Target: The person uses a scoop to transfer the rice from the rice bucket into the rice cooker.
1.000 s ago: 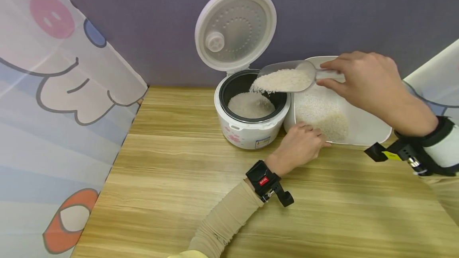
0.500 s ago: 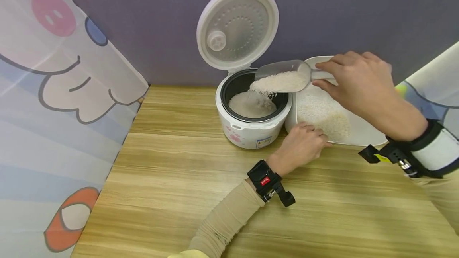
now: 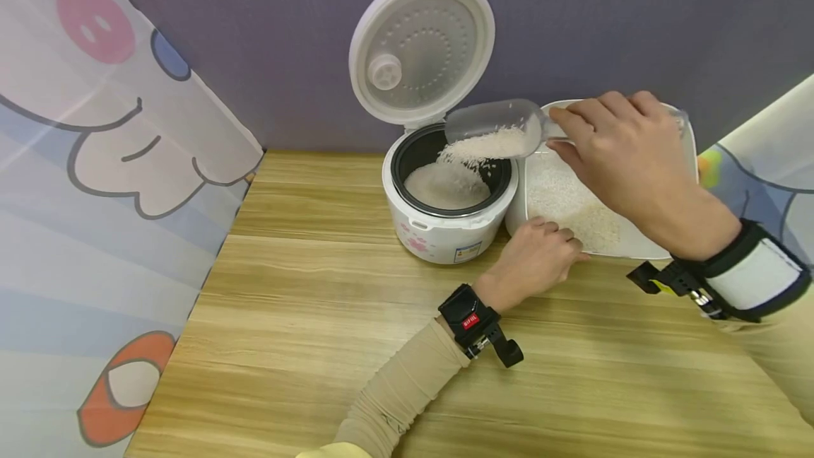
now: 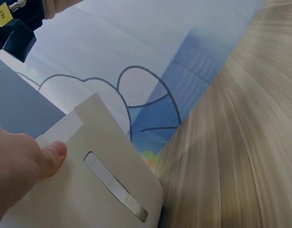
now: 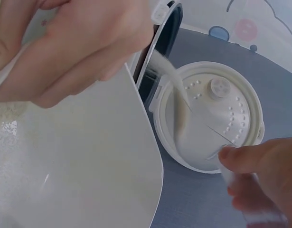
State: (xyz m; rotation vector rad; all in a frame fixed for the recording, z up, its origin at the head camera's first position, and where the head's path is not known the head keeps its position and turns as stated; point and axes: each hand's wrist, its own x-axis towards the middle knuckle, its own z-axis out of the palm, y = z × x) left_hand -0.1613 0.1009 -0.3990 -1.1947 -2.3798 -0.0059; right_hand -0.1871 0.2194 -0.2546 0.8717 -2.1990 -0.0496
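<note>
My right hand (image 3: 626,154) grips the handle of a clear plastic scoop (image 3: 490,115), tilted over the rice cooker (image 3: 413,221). White rice (image 3: 492,143) slides from the scoop's lip into the dark inner pot (image 3: 416,150), where a mound of rice (image 3: 441,189) lies. To the cooker's right stands a white rice bin (image 3: 645,242), with more rice (image 3: 566,200) at its left end. My left hand (image 3: 537,256) holds the bin's near rim. In the left wrist view its thumb (image 4: 53,159) presses on the outer wall; its other fingers are out of sight there.
The cooker's round lid (image 3: 422,51) stands raised at the back, near a grey-purple partition (image 3: 286,55). A wood-grain table (image 3: 286,302) extends in front and to the left. Cartoon-printed fabric (image 3: 127,253) hangs along the left side, with more at the right.
My right hand has shifted left and tipped the scoop further. The rice in the scoop has lessened as it pours into the pot. My left hand stays on the bin's rim.
</note>
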